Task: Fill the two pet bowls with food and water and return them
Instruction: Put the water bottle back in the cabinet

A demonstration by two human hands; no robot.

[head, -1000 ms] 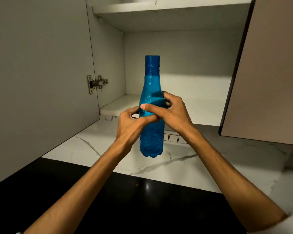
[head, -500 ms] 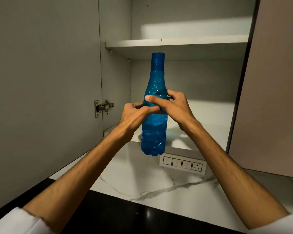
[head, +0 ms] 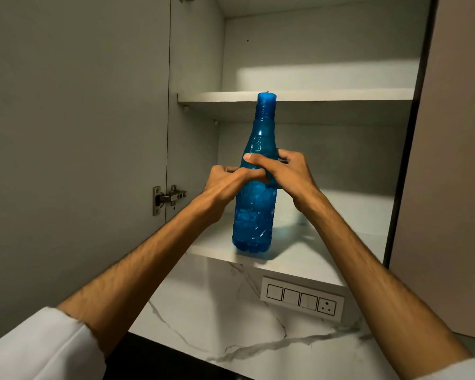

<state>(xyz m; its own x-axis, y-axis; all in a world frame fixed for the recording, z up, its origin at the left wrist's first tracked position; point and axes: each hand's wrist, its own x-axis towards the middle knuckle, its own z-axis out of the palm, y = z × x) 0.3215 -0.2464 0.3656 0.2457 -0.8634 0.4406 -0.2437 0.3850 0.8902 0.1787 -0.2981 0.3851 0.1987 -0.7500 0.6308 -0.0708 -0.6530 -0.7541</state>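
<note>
A tall blue plastic bottle (head: 254,215) with a blue cap stands upright, its base at the front edge of the lower cabinet shelf (head: 299,259). Both hands wrap its middle. My left hand (head: 225,185) grips it from the left, and my right hand (head: 285,174) grips it from the right, thumb across the front. The pet bowls are not in view.
The wall cabinet is open, its door (head: 74,133) swung out on the left with a metal hinge (head: 167,198). An upper shelf (head: 340,96) sits above the bottle cap. A closed cabinet door (head: 450,187) is on the right. Below are a switch panel (head: 302,300) on marble backsplash and a black counter.
Both hands have lifted the bottle up and forward from above the counter into the cabinet; its base now meets the lower shelf. The view has tilted upward.
</note>
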